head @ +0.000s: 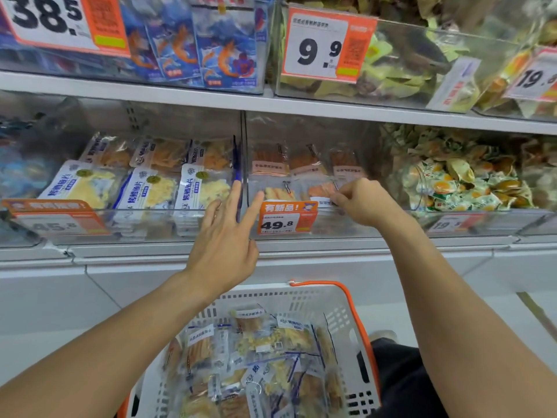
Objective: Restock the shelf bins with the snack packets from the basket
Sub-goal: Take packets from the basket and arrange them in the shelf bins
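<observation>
Both forearms bare – no sleeves; dark trousers (404,384) at lower rt.

glossy clear plastic bins (331,227)

White shop shelving (271,101), pale floor (497,312).

Two bare arms reaching forward, one hand spread, one curled.

The left hand (224,236) is raised with its fingers straight and fanned apart, palm turned away from the camera, the forearm rising from the lower left. The right hand (360,203) is bent at the wrist with its fingers curled in, seemingly pinching something, though its fingertips are hidden.
</observation>
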`<state>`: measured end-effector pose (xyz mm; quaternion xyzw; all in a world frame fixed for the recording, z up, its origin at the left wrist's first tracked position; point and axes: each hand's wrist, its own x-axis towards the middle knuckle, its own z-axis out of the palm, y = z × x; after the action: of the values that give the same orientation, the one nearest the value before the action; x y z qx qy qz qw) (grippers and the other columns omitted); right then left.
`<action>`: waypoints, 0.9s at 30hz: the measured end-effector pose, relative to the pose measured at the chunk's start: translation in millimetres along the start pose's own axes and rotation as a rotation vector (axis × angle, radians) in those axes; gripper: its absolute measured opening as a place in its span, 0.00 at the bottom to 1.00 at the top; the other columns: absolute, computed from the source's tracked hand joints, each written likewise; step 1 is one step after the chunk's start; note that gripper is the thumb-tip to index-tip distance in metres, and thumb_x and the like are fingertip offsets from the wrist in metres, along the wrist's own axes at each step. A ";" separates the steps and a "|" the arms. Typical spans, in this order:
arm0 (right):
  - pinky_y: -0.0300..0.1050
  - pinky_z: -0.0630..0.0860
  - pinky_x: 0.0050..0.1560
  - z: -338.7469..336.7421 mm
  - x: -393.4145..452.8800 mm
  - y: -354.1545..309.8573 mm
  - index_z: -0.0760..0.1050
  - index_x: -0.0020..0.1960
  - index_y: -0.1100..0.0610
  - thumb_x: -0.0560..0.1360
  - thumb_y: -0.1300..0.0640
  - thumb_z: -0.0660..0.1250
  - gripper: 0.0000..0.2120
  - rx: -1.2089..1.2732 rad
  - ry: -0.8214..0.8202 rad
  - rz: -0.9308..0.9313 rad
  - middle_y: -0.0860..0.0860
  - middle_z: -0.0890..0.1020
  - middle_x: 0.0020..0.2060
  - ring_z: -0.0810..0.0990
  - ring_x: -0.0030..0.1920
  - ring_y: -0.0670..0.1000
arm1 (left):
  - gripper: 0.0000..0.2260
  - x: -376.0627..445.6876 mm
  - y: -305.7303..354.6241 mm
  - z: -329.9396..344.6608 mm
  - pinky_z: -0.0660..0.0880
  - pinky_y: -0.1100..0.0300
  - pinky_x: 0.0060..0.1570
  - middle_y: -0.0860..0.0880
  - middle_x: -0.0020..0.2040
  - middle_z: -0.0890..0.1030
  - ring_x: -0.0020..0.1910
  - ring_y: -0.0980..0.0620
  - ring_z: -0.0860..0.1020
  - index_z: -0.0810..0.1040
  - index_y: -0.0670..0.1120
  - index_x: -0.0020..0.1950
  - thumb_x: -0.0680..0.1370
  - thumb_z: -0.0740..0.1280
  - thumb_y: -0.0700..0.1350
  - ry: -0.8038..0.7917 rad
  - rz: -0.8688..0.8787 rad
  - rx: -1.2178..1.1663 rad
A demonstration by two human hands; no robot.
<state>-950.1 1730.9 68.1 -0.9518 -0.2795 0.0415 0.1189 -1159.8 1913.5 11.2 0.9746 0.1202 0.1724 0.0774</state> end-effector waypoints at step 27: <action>0.43 0.75 0.40 345.0 -216.3 -29.6 0.76 0.48 0.58 0.75 0.49 0.71 0.12 0.152 -1.037 0.226 0.50 0.74 0.36 0.81 0.46 0.58 | 0.13 -250.3 -3.7 209.9 0.71 0.58 0.46 0.44 0.54 0.80 0.50 0.47 0.77 0.78 0.41 0.56 0.82 0.60 0.49 -0.934 -1.010 -0.524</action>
<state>-1197.5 1707.9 -255.9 -0.8192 -0.1936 0.5390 0.0284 -1314.3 1828.8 -263.8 0.7220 0.4638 -0.2943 0.4207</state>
